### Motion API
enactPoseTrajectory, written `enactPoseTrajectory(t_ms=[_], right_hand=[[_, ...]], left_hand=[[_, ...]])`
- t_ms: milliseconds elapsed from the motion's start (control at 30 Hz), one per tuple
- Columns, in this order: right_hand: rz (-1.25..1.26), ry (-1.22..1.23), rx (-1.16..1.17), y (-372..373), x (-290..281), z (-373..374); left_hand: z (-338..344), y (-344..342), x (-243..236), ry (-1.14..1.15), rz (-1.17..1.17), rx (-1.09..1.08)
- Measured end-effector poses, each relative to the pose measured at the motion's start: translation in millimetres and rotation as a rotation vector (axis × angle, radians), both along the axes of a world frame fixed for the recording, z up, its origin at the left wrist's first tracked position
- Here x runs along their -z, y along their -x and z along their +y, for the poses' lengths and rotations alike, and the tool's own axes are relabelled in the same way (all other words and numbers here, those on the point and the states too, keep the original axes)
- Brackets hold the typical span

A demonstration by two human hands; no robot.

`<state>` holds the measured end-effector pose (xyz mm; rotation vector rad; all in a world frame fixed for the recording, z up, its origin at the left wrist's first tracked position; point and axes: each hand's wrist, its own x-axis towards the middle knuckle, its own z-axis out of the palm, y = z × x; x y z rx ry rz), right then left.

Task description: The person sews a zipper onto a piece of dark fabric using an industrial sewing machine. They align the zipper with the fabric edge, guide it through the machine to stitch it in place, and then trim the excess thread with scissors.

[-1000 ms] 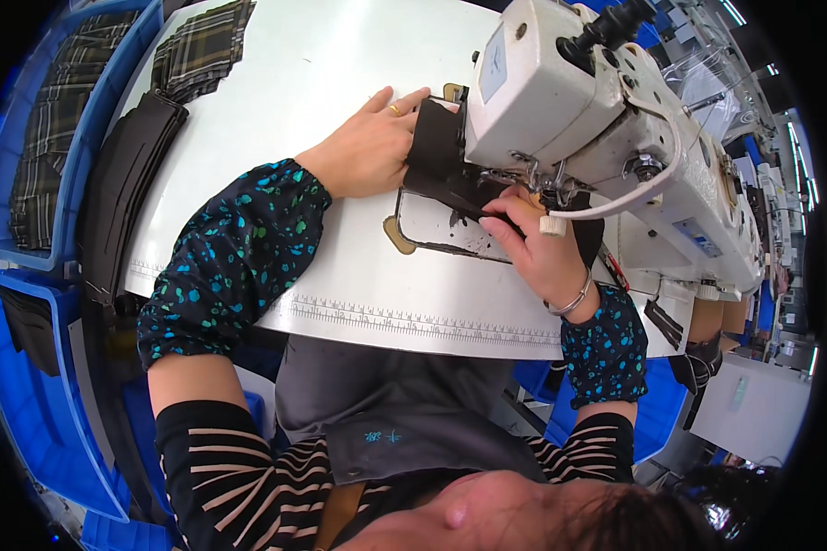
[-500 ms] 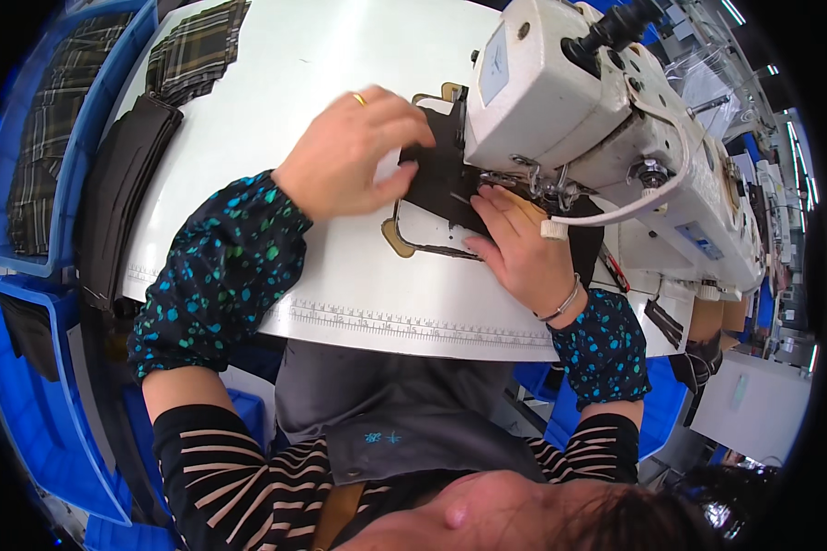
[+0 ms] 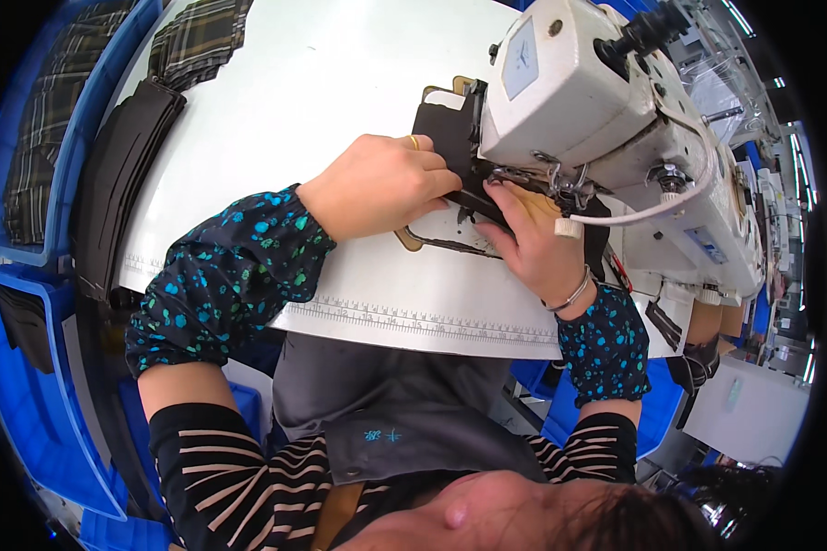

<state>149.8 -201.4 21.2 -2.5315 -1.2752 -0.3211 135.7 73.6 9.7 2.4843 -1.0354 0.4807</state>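
A dark brown, nearly black fabric piece (image 3: 443,130) lies on the white table under the head of a white sewing machine (image 3: 560,101). My left hand (image 3: 386,184), with a ring on one finger, is closed, its fingertips pinching the near left edge of the fabric. My right hand (image 3: 544,246) rests on the fabric close to the needle area, fingers stretched and thumb apart. Machine parts and my fingers hide the needle and the far side of the cloth. Around the sewing spot, a cut-out plate with tan corners (image 3: 408,239) shows partly beneath the fabric.
Dark folded fabric pieces (image 3: 124,174) are stacked at the table's left, beside plaid pieces (image 3: 198,41). Blue bins (image 3: 60,266) stand further left. A printed ruler (image 3: 386,319) runs along the table's near edge. Small red-handled tool (image 3: 619,272) lies right of my right hand.
My left hand has moved right and slightly down, its fingers closing onto the fabric edge. The right hand stays on the cloth, shifted slightly. The whole view has moved a little.
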Motion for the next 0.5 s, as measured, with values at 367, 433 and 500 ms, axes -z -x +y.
enactPoseTrajectory(t_ms=[367,433,500], right_hand=[[-0.153,-0.020,-0.034,-2.9,4.6,0.1],[-0.193,0.018,-0.046,1.5,1.1,0.1],[-0.100,0.033,-0.025,3.9,3.3,-4.3]], left_hand=[[-2.6,1.3,-4.5,-0.069,0.039,-0.013],[-5.7,9.7,-2.0,-0.034,-0.002,0.000],[-7.9,15.4,1.7,-0.102,-0.014,-0.023]])
